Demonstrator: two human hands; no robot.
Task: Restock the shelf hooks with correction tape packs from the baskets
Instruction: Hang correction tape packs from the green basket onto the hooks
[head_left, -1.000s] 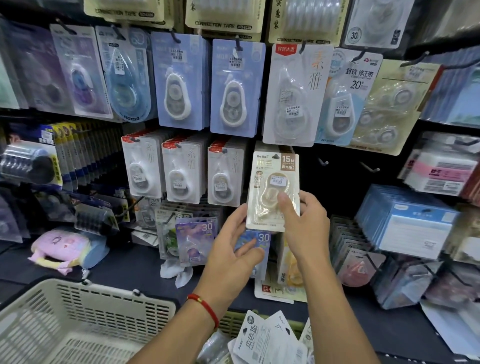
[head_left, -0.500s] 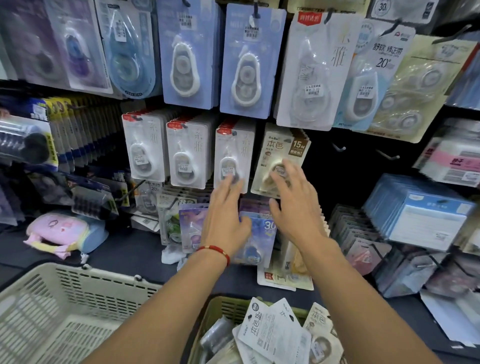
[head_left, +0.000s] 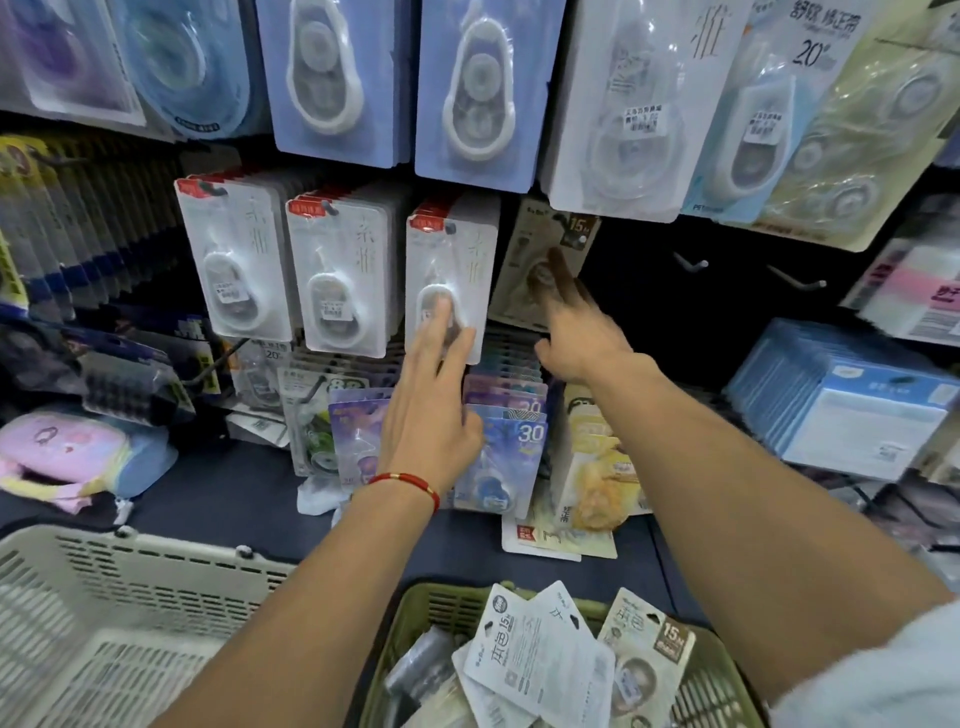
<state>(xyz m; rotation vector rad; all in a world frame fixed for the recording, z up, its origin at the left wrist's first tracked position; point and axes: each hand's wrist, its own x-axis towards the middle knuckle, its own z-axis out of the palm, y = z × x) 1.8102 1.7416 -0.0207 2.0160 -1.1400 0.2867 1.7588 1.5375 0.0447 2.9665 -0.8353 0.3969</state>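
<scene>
Both hands were unclenched: right hand (head_left: 582, 332) fingertips pushed the beige pack (head_left: 540, 260) back on its hook, left hand (head_left: 431, 410) steadied the neighbouring white pack (head_left: 457, 280).

Two baskets (head_left: 104, 597) side by side before hooked packs (head_left: 239, 265).

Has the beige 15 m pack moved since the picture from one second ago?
Yes. The beige 15 m pack went from in front of the white packs back onto its hook beside them; the right hand touches it.
</scene>
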